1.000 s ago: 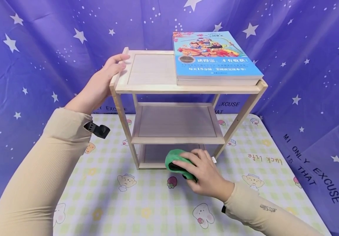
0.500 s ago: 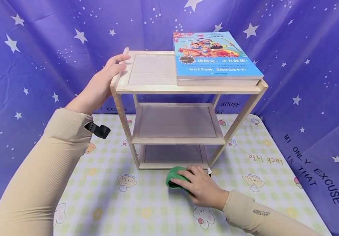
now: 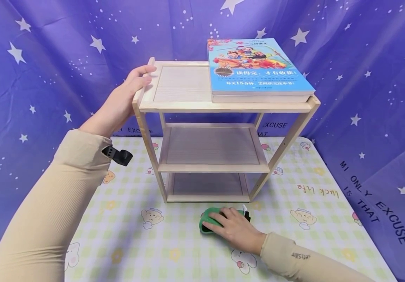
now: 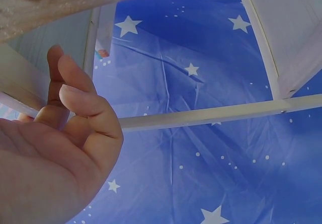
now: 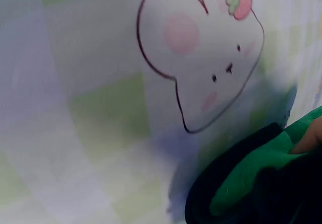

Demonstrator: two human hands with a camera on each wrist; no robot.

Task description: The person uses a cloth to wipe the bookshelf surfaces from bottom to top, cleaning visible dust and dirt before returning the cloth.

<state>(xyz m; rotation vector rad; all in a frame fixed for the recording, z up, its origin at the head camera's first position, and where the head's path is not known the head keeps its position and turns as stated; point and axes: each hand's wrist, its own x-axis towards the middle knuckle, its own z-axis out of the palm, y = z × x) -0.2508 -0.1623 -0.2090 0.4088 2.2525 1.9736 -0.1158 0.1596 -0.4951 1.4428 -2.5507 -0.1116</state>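
A pale wooden three-tier shelf (image 3: pixel 213 168) stands upright on the table. My left hand (image 3: pixel 119 98) grips the left side of its top tier; in the left wrist view the fingers (image 4: pixel 103 128) curl beside the wooden frame. In front of the bottom tier lies a green cloth item (image 3: pixel 212 216) with black edging and a white tag, its exact kind unclear. My right hand (image 3: pixel 236 230) holds it against the tablecloth, fingers bent over its top. The right wrist view shows part of the green cloth, with most of that hand out of frame.
Blue-covered books (image 3: pixel 258 74) lie stacked on the right half of the shelf's top. A checked tablecloth (image 3: pixel 174 235) with cartoon prints covers the table. Purple star-patterned curtains (image 3: pixel 47 78) hang close behind and on both sides.
My right hand has brought the green cloth item down and toward me, from in front of the bottom tier onto the tablecloth. The left hand stays on the shelf.
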